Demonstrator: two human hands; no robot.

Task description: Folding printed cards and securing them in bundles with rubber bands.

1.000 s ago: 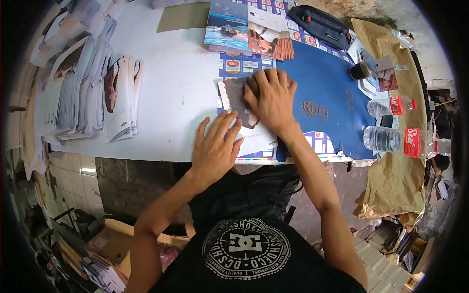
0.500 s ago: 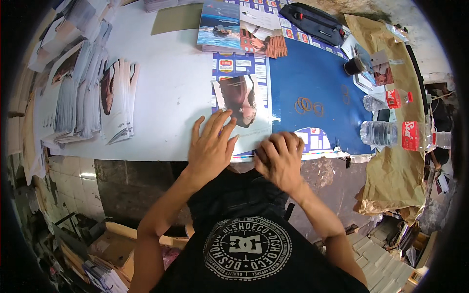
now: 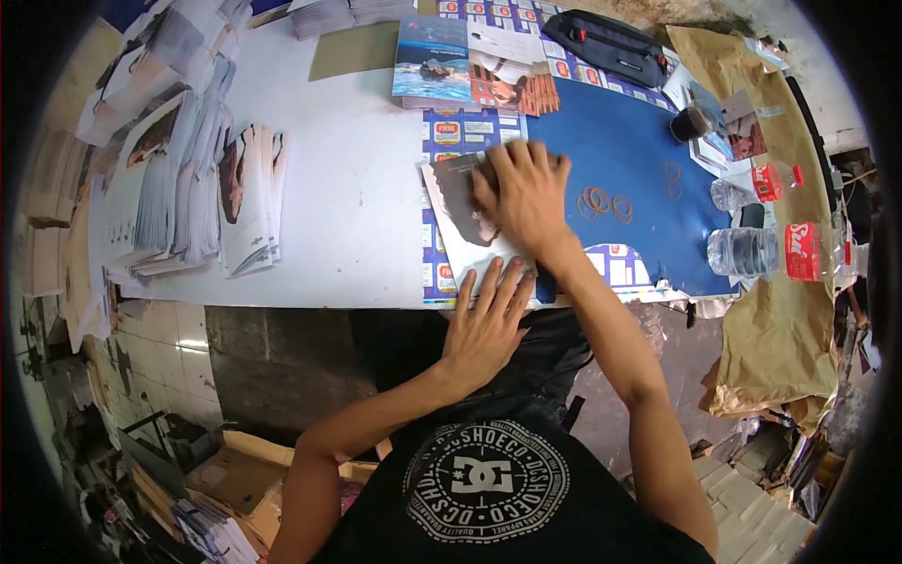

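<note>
While both hands press flat, fingers spread, gripping nothing, the right hand [image 3: 526, 193] covers one leaflet [image 3: 465, 216] and the left hand [image 3: 489, 320] its near edge. Two bottles [image 3: 756, 252] lie right (leaflet stacks [image 3: 188, 188] far left).

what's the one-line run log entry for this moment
left hand: flat on near edge of white printed paper sheet | right hand: palm pressing the sheet's far part | sheet: lies on white table beside blue mat
</note>
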